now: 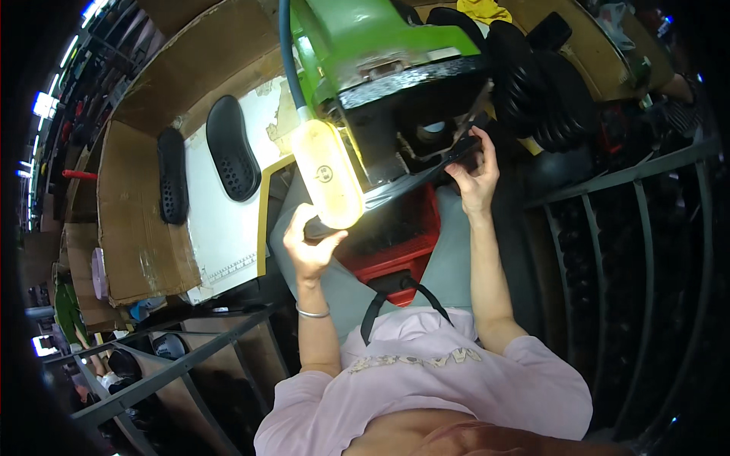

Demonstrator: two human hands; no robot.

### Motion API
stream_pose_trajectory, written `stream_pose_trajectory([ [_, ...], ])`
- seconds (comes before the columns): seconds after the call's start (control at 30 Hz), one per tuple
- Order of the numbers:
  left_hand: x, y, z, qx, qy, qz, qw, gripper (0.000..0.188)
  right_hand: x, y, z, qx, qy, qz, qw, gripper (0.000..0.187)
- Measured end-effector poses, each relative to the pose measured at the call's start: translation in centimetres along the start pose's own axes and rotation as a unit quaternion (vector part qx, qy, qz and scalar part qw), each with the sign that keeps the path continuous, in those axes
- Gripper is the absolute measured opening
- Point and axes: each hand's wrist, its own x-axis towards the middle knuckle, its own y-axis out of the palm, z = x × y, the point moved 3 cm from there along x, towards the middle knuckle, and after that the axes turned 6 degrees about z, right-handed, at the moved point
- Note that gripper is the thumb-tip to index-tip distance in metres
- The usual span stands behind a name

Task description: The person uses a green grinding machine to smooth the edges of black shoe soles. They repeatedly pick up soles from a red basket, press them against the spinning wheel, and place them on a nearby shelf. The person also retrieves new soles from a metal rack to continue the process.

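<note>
My left hand (306, 245) and my right hand (474, 176) hold the two ends of a long black shoe sole (395, 190) stretched across under a green machine (365, 45). The left hand grips the near end, just below a bright yellowish lamp (327, 175) hanging from the machine. My right hand pinches the far end beside the machine's black head (411, 99). Below the sole sits a red crate (395, 235) on my lap.
Two black perforated soles (230, 148) (172, 175) lie on a white board (220, 220) to the left, with cardboard (137, 228) around it. A stack of black soles (540, 83) stands at the right of the machine. Metal rack bars (608, 228) run right and lower left.
</note>
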Motion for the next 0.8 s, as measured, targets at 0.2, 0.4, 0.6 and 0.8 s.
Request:
stream_pose_trajectory([
  [0.2,-0.8,-3.6,-0.6,-0.036,0.043,0.010,0.998,0.039,-1.7,2.2,-1.2,-0.036,0.014,0.045,0.998,0.076],
  [0.4,-3.3,-6.5,4.0,-0.119,0.006,-0.032,0.992,0.040,-2.9,5.9,0.1,-0.018,-0.057,0.054,0.997,0.070],
  [0.6,-4.1,-6.3,9.0,-0.138,-0.094,-0.002,0.986,0.030,-2.7,7.5,3.1,-0.289,-0.204,0.048,0.934,0.058],
  [0.8,0.8,2.0,5.9,0.145,0.001,0.117,0.982,0.041,-2.2,8.5,5.4,-0.314,-0.297,0.050,0.900,0.048],
])
